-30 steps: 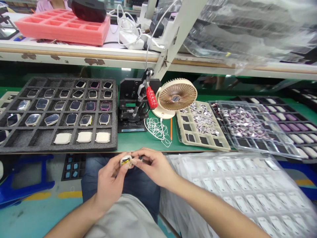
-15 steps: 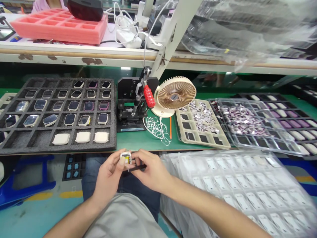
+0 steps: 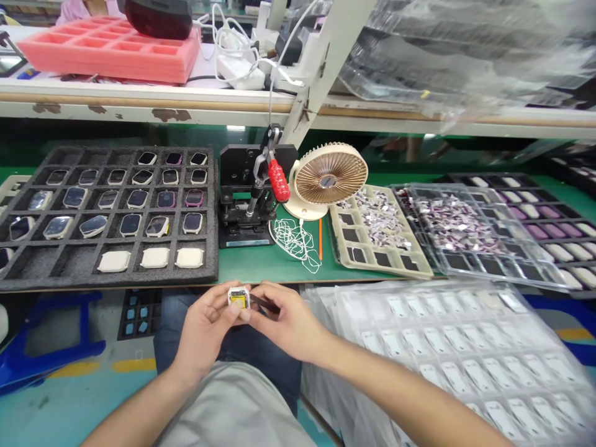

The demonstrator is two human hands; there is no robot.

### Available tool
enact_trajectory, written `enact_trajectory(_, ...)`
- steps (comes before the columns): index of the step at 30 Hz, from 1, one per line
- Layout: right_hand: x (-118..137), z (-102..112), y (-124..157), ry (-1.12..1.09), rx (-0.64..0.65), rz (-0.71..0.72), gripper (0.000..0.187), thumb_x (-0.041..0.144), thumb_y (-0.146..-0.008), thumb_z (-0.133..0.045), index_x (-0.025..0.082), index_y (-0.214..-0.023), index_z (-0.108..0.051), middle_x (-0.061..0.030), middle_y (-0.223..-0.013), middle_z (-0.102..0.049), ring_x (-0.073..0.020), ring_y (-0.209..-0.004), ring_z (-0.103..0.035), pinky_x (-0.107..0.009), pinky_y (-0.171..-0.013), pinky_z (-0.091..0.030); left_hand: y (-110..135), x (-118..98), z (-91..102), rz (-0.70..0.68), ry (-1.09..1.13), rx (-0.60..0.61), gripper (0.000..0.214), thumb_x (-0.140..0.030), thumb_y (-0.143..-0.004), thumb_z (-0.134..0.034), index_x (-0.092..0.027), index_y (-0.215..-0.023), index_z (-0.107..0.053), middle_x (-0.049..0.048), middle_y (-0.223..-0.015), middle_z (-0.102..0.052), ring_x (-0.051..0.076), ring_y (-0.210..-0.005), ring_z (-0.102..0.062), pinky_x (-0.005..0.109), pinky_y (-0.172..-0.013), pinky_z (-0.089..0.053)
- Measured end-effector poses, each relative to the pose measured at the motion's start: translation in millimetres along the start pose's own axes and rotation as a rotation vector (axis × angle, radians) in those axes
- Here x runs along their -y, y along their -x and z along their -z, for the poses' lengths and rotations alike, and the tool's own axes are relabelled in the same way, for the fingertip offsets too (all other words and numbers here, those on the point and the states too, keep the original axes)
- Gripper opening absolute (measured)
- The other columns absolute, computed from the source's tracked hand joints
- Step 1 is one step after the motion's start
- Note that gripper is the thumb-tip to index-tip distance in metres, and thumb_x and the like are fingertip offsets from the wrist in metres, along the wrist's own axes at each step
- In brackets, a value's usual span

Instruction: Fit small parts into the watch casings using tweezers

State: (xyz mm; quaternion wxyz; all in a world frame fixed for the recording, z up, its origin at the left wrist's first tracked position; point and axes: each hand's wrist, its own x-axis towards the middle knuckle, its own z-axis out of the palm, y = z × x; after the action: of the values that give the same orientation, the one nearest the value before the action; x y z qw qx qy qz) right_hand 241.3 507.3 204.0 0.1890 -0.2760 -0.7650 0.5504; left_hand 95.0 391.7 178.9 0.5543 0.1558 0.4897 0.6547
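Note:
Over my lap, my left hand [image 3: 209, 326] is closed on a pale smartwatch case [image 3: 239, 298], whose inside faces me with a yellow part showing. My right hand [image 3: 286, 320] has its thumb at the lower right edge of the case. A thin black tool [image 3: 265, 303], perhaps tweezers, is gripped in that hand; its tip is hidden near the case. Beyond my hands, on the green bench, a dark foam tray [image 3: 69, 254] holds several watch bodies, some with dark screens up and others with pale backs up.
A black press with a red handle [image 3: 279, 180] stands behind my hands, beside a cream fan [image 3: 330, 174] and a tangled white cable [image 3: 295, 242]. Rightward are a beige parts tray [image 3: 382, 267] and a clear tray [image 3: 503, 267]. Bagged white parts [image 3: 456, 341] lie low right.
My right thumb has moved onto the case edge, and the black tool has swung up behind it. The case is tilted slightly more toward me, showing more of the yellow part.

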Motion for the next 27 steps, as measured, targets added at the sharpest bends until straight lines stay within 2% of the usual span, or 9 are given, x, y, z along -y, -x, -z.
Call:
enact_trajectory(3, -2.4, -2.2, -2.0, -0.089, -0.009, -0.049, 0.037, 0.052, -0.096, -0.073, 0.019, -0.082, -0.062, 0.0034, -0.074, -0.054, -0.0125, -0.067, -0.046, -0.024, -0.061, -0.038, 0.5, -0.6, -3.9, -0.027, -0.069, -0.051, 0.046, -0.036, -0.091, -0.08, -0.018, -0.132, -0.068, 0.0141, -0.128, -0.078, 0.027, -0.107, -0.079, 0.04, -0.089, -0.068)
enact_trajectory(7, -0.9, 3.7, -6.9, -0.089, 0.1, -0.029, 0.048, 0.06, -0.1, -0.064, 0.019, -0.077, -0.06, 0.0043, -0.071, -0.048, -0.0122, -0.066, -0.041, -0.025, -0.06, -0.035, 4.1, -4.7, -7.4, -0.061, -0.101, -0.087, 0.046, -0.039, -0.089, -0.081, -0.017, -0.129, -0.071, 0.0139, -0.122, -0.08, 0.029, -0.108, -0.078, 0.039, -0.085, -0.069)
enact_trajectory(9, 1.1, 6.4, -7.9, -0.09, 0.121, -0.017, 0.052, 0.063, -0.102, -0.059, 0.019, -0.074, -0.06, 0.0033, -0.071, -0.05, -0.013, -0.067, -0.044, -0.025, -0.062, -0.038, 7.3, -7.1, -8.8, -0.075, -0.127, -0.092, 0.045, -0.039, -0.089, -0.081, -0.018, -0.128, -0.072, 0.0133, -0.121, -0.081, 0.028, -0.103, -0.079, 0.038, -0.081, -0.07)
enact_trajectory(14, 3.5, 1.5, -5.4, -0.238, 0.074, -0.032, 0.047, 0.059, -0.101, -0.065, 0.019, -0.077, -0.067, 0.0001, -0.074, -0.064, -0.0154, -0.071, -0.056, -0.027, -0.07, -0.049, 12.5, -11.0, -12.7, -0.113, -0.197, -0.078, 0.042, -0.038, -0.092, -0.077, -0.019, -0.13, -0.07, 0.012, -0.119, -0.081, 0.015, -0.068, -0.075, 0.031, -0.068, -0.067)
enact_trajectory(17, 0.6, 0.8, -4.4, -0.345, 0.126, -0.019, 0.04, 0.052, -0.103, -0.066, 0.019, -0.082, -0.072, -0.0018, -0.083, -0.07, -0.0168, -0.08, -0.064, -0.028, -0.079, -0.053, 10.5, -11.0, -12.6, -0.129, -0.176, -0.07, 0.037, -0.036, -0.093, -0.078, -0.019, -0.125, -0.071, 0.0123, -0.119, -0.081, 0.011, -0.063, -0.068, 0.026, -0.063, -0.061)
enact_trajectory(19, -3.4, 6.5, -4.2, -0.355, 0.138, -0.035, 0.038, 0.051, -0.103, -0.066, 0.019, -0.085, -0.075, -0.0022, -0.085, -0.071, -0.0173, -0.083, -0.066, -0.03, -0.084, -0.053, 7.9, -9.6, -10.6, -0.105, -0.145, -0.042, 0.035, -0.036, -0.093, -0.077, -0.019, -0.124, -0.071, 0.0134, -0.119, -0.08, 0.012, -0.07, -0.069, 0.025, -0.062, -0.057)
enact_trajectory(22, -9.3, 23.3, -3.8, -0.389, 0.072, -0.147, 0.047, 0.059, -0.102, -0.063, 0.017, -0.087, -0.077, -0.0004, -0.069, -0.062, -0.016, -0.067, -0.061, -0.03, -0.069, -0.053, 4.9, -6.2, -6.9, -0.079, -0.119, -0.002, 0.036, -0.037, -0.096, -0.073, -0.019, -0.127, -0.069, 0.0148, -0.121, -0.078, 0.015, -0.079, -0.07, 0.026, -0.064, -0.055)
enact_trajectory(24, -10.5, 35.6, -3.3, -0.414, -0.021, -0.165, 0.053, 0.063, -0.102, -0.059, 0.017, -0.086, -0.078, -0.0021, -0.07, -0.061, -0.017, -0.066, -0.06, -0.031, -0.065, -0.052, 3.8, -4.3, -5.8, -0.064, -0.124, -0.005, 0.04, -0.039, -0.097, -0.072, -0.02, -0.132, -0.067, 0.0153, -0.12, -0.079, 0.015, -0.076, -0.069, 0.027, -0.063, -0.053)
enact_trajectory(27, -7.6, 48.4, -2.1, -0.348, -0.158, -0.098, 0.057, 0.065, -0.105, -0.051, 0.02, -0.087, -0.08, -0.008, -0.093, -0.069, -0.0214, -0.086, -0.065, -0.035, -0.079, -0.056, 3.1, -3.6, -7.5, -0.023, -0.141, -0.024, 0.046, -0.042, -0.095, -0.074, -0.019, -0.134, -0.064, 0.0153, -0.114, -0.08, 0.014, -0.069, -0.067, 0.026, -0.058, -0.05)
